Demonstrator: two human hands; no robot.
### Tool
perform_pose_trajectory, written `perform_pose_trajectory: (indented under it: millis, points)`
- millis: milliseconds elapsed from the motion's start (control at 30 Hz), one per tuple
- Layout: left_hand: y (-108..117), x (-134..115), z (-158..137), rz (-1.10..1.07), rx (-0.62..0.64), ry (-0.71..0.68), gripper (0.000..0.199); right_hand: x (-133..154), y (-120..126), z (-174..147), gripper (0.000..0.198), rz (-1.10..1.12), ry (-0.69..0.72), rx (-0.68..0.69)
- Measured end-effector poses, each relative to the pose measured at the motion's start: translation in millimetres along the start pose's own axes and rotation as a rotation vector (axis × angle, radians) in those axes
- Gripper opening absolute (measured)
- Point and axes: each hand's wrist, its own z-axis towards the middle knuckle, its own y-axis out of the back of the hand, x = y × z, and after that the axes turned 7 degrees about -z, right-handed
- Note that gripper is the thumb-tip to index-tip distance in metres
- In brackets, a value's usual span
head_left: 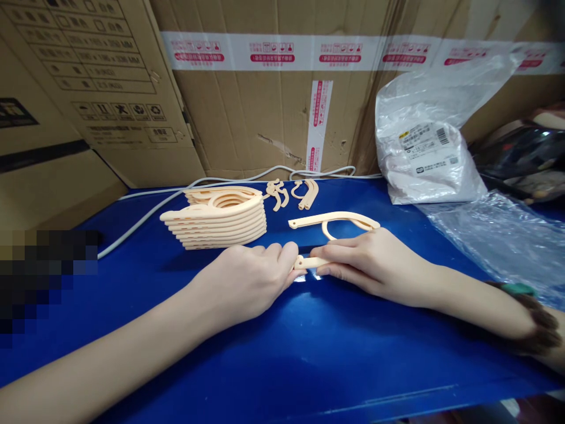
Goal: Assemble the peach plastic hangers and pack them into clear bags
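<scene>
Between my two hands is a cream plastic folding-hanger part (312, 262) with a round hole near its end. My left hand (253, 274) is closed around its left side, with the fingers hiding most of that end. My right hand (375, 259) pinches the other side between thumb and fingers. Just behind the right hand, a curved hanger arm (333, 219) with a loop lies on the blue table; whether the hand touches it I cannot tell. To the left stands a neat stack of cream folding hangers (216, 227). Several small hanger hooks (278, 194) lie at the back.
Cardboard boxes (265, 118) wall off the back and left. A grey cable (145, 221) runs along the table's rear. At the back right stands a white plastic bag (424, 159) with a label, and clear plastic film (498, 241) spreads before it. The blue table (282, 365) reflects light.
</scene>
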Motion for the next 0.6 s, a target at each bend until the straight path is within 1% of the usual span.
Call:
perform_pose_trajectory:
  millis: [167,267,500,600]
  points:
    - [3.6,-2.9,-0.4,0.173,-0.022,-0.053,0.031,2.2,4.4,1.6,0.034,0.123,-0.046,0.065]
    - [5.6,-4.8,-0.7,0.229,-0.038,-0.064,0.029,2.9,7.2,2.9,0.034,0.201,-0.054,0.116]
    - [4.3,-7.0,-2.0,0.247,-0.031,-0.074,0.030,-2.0,7.3,4.7,0.032,0.305,-0.049,0.163]
    - [2.8,-6.2,-1.4,0.220,-0.036,-0.068,0.030,-3.4,6.2,4.9,0.033,0.297,-0.054,0.171]
